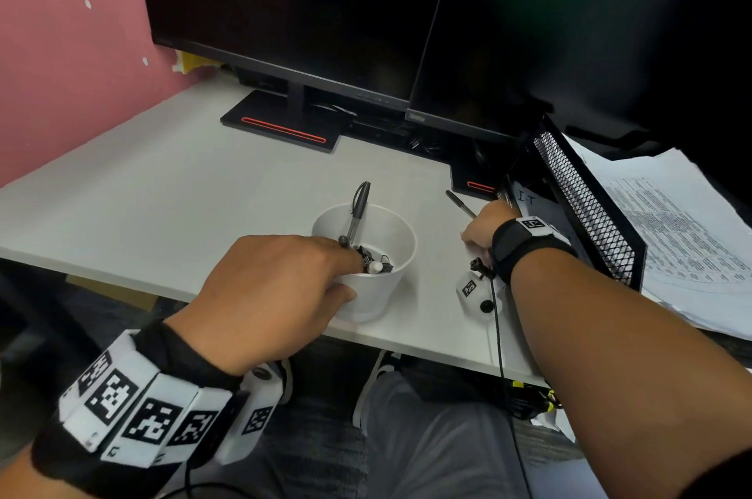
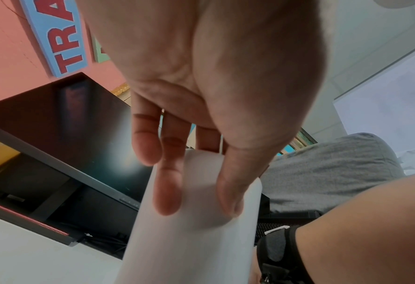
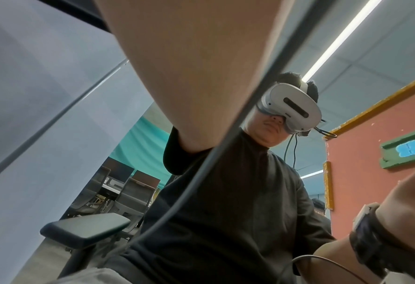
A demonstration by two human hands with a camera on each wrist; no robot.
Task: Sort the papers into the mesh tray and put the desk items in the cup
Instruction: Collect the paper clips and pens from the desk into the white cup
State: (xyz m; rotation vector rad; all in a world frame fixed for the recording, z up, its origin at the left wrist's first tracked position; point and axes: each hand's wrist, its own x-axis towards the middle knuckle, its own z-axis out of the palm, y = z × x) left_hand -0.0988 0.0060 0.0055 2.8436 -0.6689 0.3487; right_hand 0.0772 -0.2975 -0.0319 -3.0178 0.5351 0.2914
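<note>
A white cup (image 1: 378, 291) stands near the desk's front edge. Inside it are a black pen (image 1: 359, 209) leaning upright and some binder clips (image 1: 376, 264). My left hand (image 1: 325, 270) grips the cup's near-left side; in the left wrist view its fingers (image 2: 167, 192) and thumb curl around the cup (image 2: 192, 249). My right hand (image 1: 482, 228) rests on the desk right of the cup and pinches a second black pen (image 1: 460, 203) that sticks out to the back left. The black mesh tray (image 1: 586, 205) lies just right of that hand and holds printed papers (image 1: 675, 238). The right wrist view shows no fingers.
Two dark monitors (image 1: 309, 10) on stands (image 1: 280, 128) fill the back of the white desk (image 1: 162, 189). A pink wall (image 1: 61, 51) closes the left side. A black cable (image 1: 497, 327) hangs from my right wrist over the desk's front edge.
</note>
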